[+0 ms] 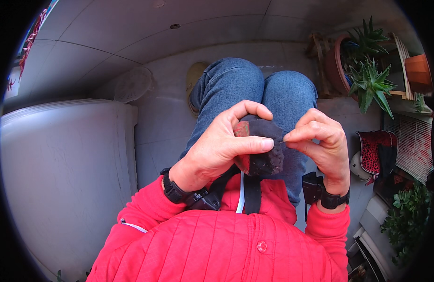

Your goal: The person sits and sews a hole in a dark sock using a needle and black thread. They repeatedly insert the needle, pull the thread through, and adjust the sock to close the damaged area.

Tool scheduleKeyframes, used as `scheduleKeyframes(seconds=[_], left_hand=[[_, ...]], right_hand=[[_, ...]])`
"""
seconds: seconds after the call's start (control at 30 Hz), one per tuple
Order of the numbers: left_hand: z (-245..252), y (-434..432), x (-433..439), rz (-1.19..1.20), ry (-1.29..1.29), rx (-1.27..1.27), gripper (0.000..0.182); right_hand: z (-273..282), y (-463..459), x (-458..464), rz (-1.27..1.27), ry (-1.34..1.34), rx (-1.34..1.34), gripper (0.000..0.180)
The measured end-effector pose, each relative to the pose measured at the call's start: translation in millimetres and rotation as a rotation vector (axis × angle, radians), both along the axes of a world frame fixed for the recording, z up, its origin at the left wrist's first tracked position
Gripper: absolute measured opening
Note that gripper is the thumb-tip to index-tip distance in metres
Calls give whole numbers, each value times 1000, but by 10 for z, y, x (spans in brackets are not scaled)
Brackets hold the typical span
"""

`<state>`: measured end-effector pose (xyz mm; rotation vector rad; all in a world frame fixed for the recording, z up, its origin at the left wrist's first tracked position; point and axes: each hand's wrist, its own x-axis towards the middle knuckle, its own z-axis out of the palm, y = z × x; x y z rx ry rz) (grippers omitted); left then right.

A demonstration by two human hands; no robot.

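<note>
My left hand (225, 139) is closed around a small dark fabric piece (264, 158) with a red and green patterned part at its left side, held above my lap. The thumb presses flat on the dark cloth and the fingers curl over its top. At the cloth's right edge, my right hand (312, 137) pinches a thin needle (282, 141) between thumb and fingertip. The needle's far end meets the edge of the cloth. Whether a thread runs from it cannot be told.
My knees in blue jeans (234, 81) lie beneath the hands. A large pale appliance or cabinet (69, 151) stands at left. At upper right are a potted aloe (372, 83) and an orange pot (417, 73). A red patterned cloth item (374, 151) and a leafy plant (405, 218) are at right.
</note>
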<state>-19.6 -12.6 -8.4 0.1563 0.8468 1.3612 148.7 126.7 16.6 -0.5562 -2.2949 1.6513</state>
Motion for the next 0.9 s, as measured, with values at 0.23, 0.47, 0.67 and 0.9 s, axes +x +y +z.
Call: scheduleKeyframes(seconds=[0.23, 0.47, 0.67, 0.9], left_hand=[[-5, 11, 23, 4, -38, 20, 39], [20, 3, 23, 13, 91, 5, 39], [35, 8, 33, 23, 142, 9, 39], [61, -5, 64, 52, 278, 14, 35]], right_hand=[[-80, 8, -17, 20, 59, -90, 20], [6, -111, -19, -56, -13, 70, 17], [109, -344, -61, -187, 35, 92, 21], [103, -400, -144, -178, 110, 424, 20]])
